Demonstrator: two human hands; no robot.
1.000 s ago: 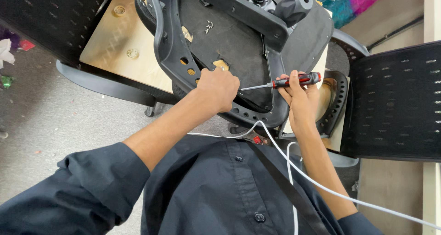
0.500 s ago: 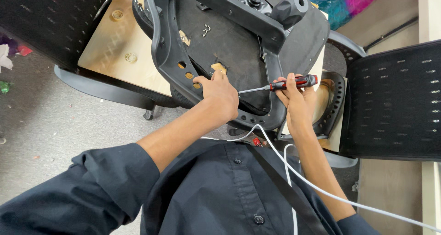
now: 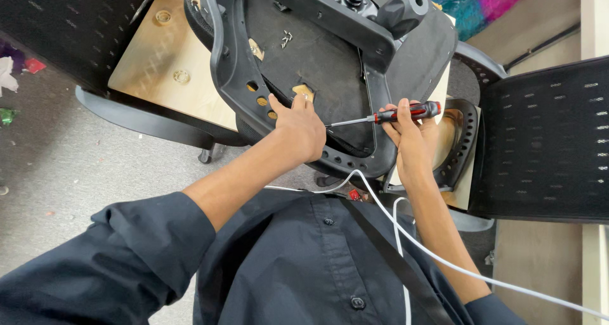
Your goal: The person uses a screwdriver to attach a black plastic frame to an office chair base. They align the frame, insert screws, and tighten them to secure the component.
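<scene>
While an upturned black office chair seat (image 3: pixel 330 71) is lying on the light wooden worktop (image 3: pixel 158 84), two hands are working at its underside.

Beside it to the right, a black mesh chair back (image 3: pixel 545 141) is lying flat. The left hand (image 3: pixel 298 128) is pressing on the seat's black plastic frame, fingers (image 3: pixel 288 104) curled over its edge near the holes. The right hand (image 3: pixel 409 134) is gripping a red-and-black-handled screwdriver (image 3: pixel 393 114), its thin metal shaft pointing left toward the left hand. A white cable (image 3: pixel 406 236) is trailing across the dark shirt.
</scene>
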